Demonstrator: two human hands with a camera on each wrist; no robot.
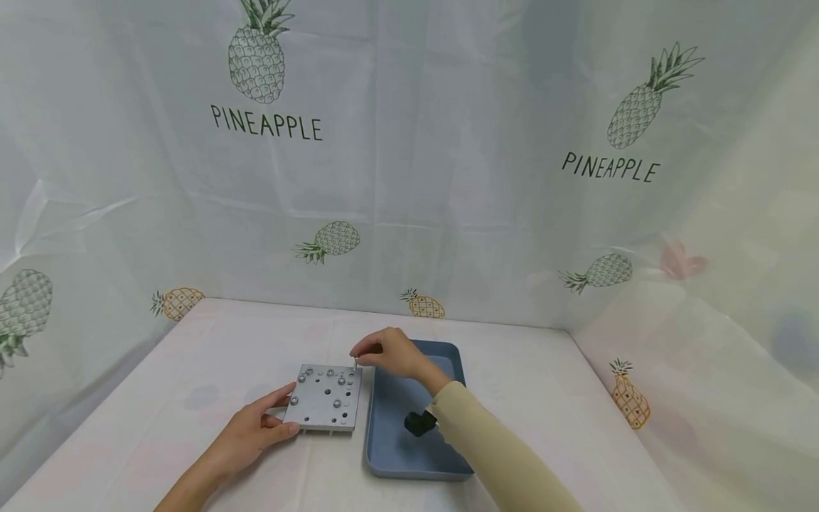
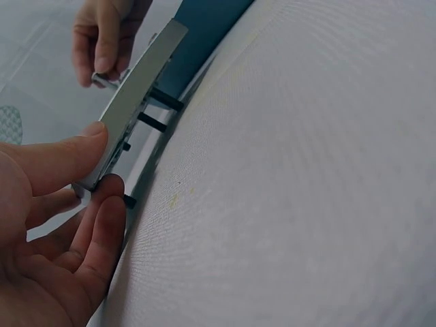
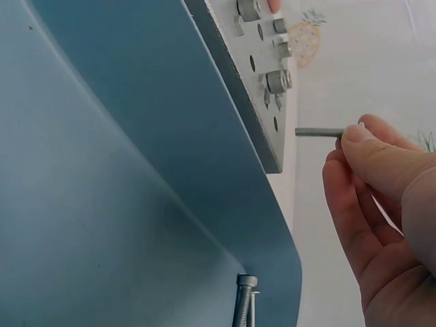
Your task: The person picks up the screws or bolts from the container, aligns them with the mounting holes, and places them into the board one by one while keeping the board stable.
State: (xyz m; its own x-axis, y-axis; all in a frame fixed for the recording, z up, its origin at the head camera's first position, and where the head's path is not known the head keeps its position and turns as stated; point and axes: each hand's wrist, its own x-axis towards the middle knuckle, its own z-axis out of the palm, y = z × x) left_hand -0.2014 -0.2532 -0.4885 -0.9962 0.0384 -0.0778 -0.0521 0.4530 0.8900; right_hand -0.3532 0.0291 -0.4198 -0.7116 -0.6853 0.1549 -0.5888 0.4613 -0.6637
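Observation:
A square silver metal plate (image 1: 320,412) with drilled holes and several socket-head screws stands slightly raised off the table. At its left edge my left hand (image 1: 246,432) grips it, thumb on the near side. Screw shanks (image 2: 153,122) stick out below the plate in the left wrist view. My right hand (image 1: 393,354) pinches another screw (image 3: 319,132) by its head between thumb and fingertips. That screw points down over the plate's far right corner; in the right wrist view its tip is just apart from a hole (image 3: 275,124).
Right of the plate lies a blue tray (image 1: 419,474), partly under my right forearm. In one of its corners lie loose screws (image 3: 244,303). A black object (image 1: 419,424) shows beneath the right wrist. A pineapple-print sheet (image 1: 448,178) hangs behind the white-covered table.

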